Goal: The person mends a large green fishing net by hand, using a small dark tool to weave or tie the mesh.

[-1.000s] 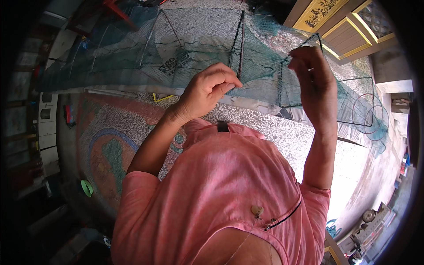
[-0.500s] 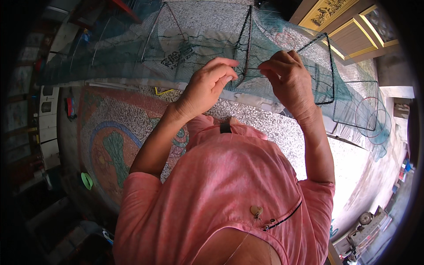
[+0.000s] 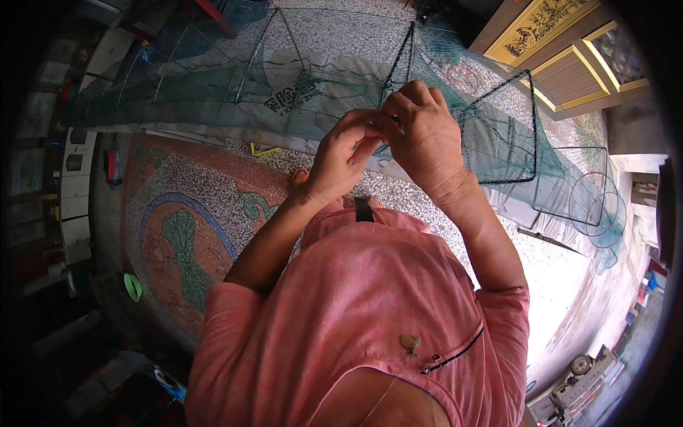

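Observation:
A long green mesh net trap (image 3: 341, 92) with dark square frames stretches across the far side in front of me. My left hand (image 3: 346, 155) is closed, thumb and fingers pinched together near the bottom of one dark frame (image 3: 410, 57). Against its fingertips, my right hand (image 3: 427, 139) also pinches, its back turned up. Whatever lies between the fingers is too small or hidden to make out. To the right of my hands stands another black square frame (image 3: 533, 128) of the trap, with netting around it.
Beneath the net lies a pale sheet with dark print (image 3: 292, 99). Patterned terrazzo floor (image 3: 213, 178) spreads at the left, with a green dish-like object (image 3: 133, 287). Wooden panelled furniture (image 3: 569, 71) stands at the far right. A toy-like vehicle (image 3: 580, 381) sits at lower right.
My right hand has moved left and met my left hand, where a gap was between them before. The left fingers have curled in closer to the thumb.

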Motion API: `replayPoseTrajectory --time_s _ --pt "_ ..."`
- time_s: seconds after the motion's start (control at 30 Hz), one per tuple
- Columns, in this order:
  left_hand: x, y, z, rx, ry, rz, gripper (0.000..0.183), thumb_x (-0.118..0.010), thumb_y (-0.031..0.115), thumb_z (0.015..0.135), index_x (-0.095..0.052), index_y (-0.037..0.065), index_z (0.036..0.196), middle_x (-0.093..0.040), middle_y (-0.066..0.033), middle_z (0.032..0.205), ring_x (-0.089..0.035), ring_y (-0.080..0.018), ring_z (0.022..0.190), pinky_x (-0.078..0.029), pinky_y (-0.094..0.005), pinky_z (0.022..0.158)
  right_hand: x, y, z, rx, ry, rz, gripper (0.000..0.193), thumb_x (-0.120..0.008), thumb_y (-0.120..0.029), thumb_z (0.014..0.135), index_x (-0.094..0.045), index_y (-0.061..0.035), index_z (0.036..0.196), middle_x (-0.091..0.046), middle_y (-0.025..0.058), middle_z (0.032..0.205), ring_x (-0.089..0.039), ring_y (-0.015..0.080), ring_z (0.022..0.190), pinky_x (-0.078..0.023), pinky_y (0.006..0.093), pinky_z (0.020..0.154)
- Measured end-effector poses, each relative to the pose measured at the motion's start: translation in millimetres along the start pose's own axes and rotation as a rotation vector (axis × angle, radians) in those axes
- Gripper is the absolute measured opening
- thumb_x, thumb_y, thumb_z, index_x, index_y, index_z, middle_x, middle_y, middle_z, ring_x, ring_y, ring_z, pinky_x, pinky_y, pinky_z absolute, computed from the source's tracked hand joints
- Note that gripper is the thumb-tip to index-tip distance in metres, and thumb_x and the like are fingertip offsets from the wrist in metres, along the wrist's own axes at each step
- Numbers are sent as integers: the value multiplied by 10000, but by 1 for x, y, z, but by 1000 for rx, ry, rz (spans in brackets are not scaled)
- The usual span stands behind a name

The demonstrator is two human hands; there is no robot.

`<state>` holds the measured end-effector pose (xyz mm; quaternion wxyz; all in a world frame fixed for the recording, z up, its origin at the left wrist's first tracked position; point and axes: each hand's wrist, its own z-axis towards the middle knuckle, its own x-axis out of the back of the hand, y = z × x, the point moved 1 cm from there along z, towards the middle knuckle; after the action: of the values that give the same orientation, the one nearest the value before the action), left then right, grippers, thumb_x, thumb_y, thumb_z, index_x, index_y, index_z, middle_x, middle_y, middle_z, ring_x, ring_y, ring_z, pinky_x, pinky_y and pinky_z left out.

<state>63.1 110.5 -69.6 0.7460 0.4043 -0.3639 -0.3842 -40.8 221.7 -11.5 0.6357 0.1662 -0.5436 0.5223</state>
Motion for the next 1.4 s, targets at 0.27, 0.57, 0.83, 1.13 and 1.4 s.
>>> replayPoseTrajectory --time_s 0.27,0.57,0.83,1.13,1.4 --pt "10 1 -4 15 -26 187 357 -617 -15 823 -517 -3 1166 -563 -203 1171 -608 -353 983 -483 -393 832 1 -40 39 266 336 426 169 -688 -203 821 -583 -76 857 -599 62 835 -577 244 791 -479 347 691" --pt "-14 41 30 22 -129 12 439 -609 14 895 -505 64 1318 -623 -12 1082 -547 -59 779 -461 -206 717 171 14 17 94 740 1232 281 -340 -202 1043 -534 -5 992 -548 92 839 -512 203 651 -451 296 615" --pt "-3 27 26 83 -270 -200 109 -573 11 921 -642 23 1005 -621 -48 987 -587 -117 920 -473 -238 757 142 31 -18 50 479 861 198 -427 -176 1026 -538 -13 1034 -529 50 835 -412 95 611 -350 223 540" --pt "21 52 20 -42 -341 210 154 -539 -63 871 -617 17 977 -608 -100 1010 -610 -206 883 -492 -279 754 61 40 -28 -18 -46 25 47 -648 -150 836 -635 -122 871 -603 39 872 -597 259 889 -507 369 715" --pt "21 41 28 -92 -243 276 122 -527 -44 895 -604 0 979 -619 -116 1081 -633 -219 897 -511 -290 771 39 43 -21 43 -27 63 47 -678 -104 793 -670 -137 824 -609 21 867 -593 255 872 -507 362 711"
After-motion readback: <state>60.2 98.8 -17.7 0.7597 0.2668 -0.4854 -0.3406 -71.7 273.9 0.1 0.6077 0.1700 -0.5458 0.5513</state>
